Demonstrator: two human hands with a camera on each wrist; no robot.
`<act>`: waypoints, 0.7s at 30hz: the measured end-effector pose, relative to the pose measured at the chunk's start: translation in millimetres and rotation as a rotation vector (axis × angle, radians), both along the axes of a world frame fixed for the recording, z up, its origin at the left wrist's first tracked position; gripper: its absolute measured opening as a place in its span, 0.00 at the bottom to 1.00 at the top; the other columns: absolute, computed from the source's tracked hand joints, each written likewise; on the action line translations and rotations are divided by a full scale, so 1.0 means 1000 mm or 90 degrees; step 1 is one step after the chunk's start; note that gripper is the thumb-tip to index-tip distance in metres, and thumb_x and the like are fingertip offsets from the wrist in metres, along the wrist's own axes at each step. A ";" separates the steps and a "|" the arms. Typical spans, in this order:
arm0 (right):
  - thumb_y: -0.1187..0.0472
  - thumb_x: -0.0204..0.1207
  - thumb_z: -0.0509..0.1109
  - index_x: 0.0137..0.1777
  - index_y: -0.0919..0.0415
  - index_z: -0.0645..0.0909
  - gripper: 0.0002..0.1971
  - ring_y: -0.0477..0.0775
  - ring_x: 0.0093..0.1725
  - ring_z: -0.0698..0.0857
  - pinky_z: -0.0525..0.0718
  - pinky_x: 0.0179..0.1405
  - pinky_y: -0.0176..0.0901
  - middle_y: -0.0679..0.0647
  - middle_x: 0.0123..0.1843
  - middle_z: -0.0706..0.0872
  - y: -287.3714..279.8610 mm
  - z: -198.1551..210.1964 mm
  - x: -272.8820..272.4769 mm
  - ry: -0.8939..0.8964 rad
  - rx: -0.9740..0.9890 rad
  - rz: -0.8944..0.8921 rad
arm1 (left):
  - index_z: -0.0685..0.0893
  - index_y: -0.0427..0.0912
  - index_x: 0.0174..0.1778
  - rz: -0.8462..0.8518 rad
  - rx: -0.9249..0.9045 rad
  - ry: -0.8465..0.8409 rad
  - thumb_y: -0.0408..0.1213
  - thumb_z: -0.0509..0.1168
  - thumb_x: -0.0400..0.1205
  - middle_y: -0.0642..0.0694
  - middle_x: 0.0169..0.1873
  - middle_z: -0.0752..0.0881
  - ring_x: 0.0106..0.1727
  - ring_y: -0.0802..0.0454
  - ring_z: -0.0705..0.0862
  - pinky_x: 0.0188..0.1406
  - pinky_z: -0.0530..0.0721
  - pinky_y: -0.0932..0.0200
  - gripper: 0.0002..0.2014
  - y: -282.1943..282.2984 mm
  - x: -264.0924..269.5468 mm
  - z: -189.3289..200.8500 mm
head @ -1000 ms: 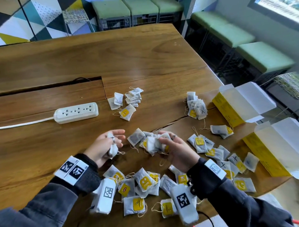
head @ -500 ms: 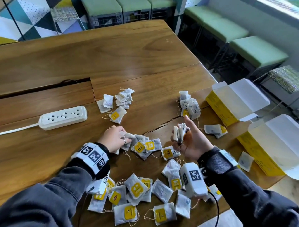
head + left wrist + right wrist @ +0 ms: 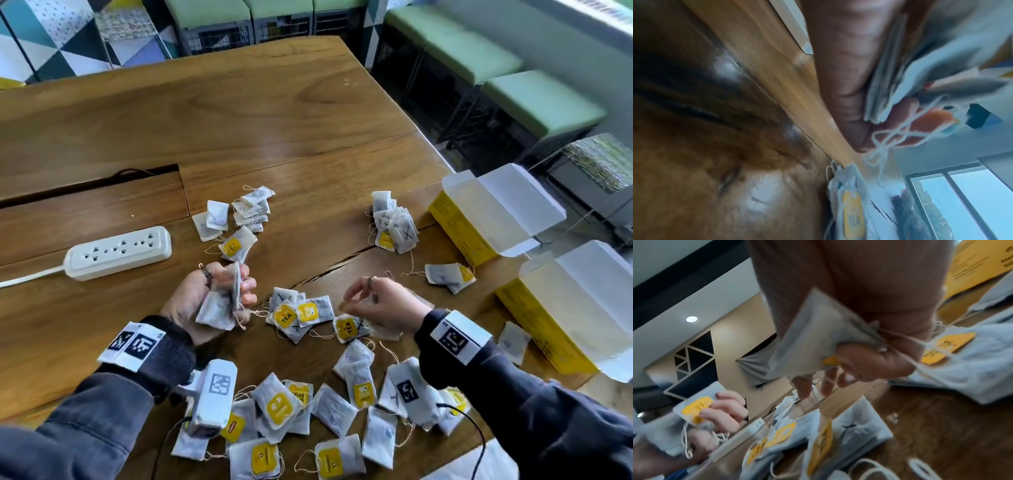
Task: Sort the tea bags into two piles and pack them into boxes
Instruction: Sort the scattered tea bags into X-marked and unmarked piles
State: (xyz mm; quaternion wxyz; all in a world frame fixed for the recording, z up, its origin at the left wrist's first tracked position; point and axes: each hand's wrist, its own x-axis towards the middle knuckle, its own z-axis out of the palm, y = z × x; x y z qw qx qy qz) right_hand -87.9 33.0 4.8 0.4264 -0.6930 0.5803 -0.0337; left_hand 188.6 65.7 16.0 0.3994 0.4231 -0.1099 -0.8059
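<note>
far left on counter (image 3: 308, 113): power strip (image 3: 118, 251) | behind centre: two tea bag piles (image 3: 239, 214) (image 3: 394, 224) | right edge: two boxes (image 3: 479, 219) (image 3: 565, 308) | near edge: loose tea bags (image 3: 281, 407)

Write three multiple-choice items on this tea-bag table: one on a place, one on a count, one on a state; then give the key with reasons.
1. Where does the power strip lie?
A. left of the hands
B. inside a box
C. on a bench

2. How many yellow boxes stand on the table?
A. one
B. two
C. four

3. What is the left hand doing?
A. lying flat on the table
B. gripping a bunch of tea bags
C. holding the power strip

Key: 1 A, it lies on the wood at the left; 2 B, both stand at the right edge; 3 B, its fingers curl round several bags.
</note>
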 end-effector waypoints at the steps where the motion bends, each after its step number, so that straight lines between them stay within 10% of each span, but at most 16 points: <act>1: 0.52 0.71 0.75 0.49 0.53 0.84 0.10 0.45 0.44 0.82 0.81 0.41 0.36 0.49 0.48 0.84 0.001 -0.002 -0.001 0.016 -0.007 0.023 | 0.76 0.43 0.28 -0.013 0.004 0.026 0.42 0.76 0.49 0.49 0.25 0.72 0.24 0.54 0.73 0.19 0.69 0.64 0.18 0.000 -0.001 0.000; 6: 0.57 0.68 0.76 0.54 0.52 0.82 0.15 0.46 0.55 0.80 0.81 0.58 0.40 0.47 0.55 0.76 0.002 -0.006 -0.001 0.076 -0.026 0.109 | 0.74 0.43 0.28 -0.042 0.022 0.097 0.57 0.72 0.62 0.48 0.27 0.73 0.26 0.54 0.72 0.26 0.68 0.61 0.21 0.003 0.001 -0.004; 14: 0.53 0.75 0.69 0.50 0.54 0.82 0.08 0.48 0.49 0.80 0.79 0.46 0.39 0.48 0.46 0.79 0.001 0.000 0.000 0.213 -0.091 0.194 | 0.77 0.44 0.41 -0.036 0.040 0.093 0.35 0.79 0.49 0.48 0.31 0.74 0.22 0.56 0.72 0.31 0.80 0.54 0.26 0.012 0.006 -0.003; 17: 0.51 0.76 0.69 0.43 0.54 0.79 0.08 0.44 0.39 0.80 0.75 0.35 0.30 0.46 0.40 0.80 -0.003 0.018 -0.010 0.126 -0.097 0.160 | 0.79 0.42 0.42 -0.029 0.073 0.003 0.30 0.77 0.46 0.48 0.29 0.74 0.21 0.55 0.73 0.40 0.85 0.46 0.27 0.012 0.012 -0.003; 21: 0.57 0.73 0.73 0.37 0.54 0.74 0.10 0.40 0.30 0.78 0.79 0.34 0.37 0.46 0.34 0.82 -0.011 0.033 -0.003 -0.110 -0.030 0.070 | 0.78 0.39 0.43 -0.100 0.061 -0.229 0.22 0.58 0.67 0.46 0.32 0.74 0.28 0.53 0.75 0.23 0.80 0.60 0.13 0.006 0.005 0.002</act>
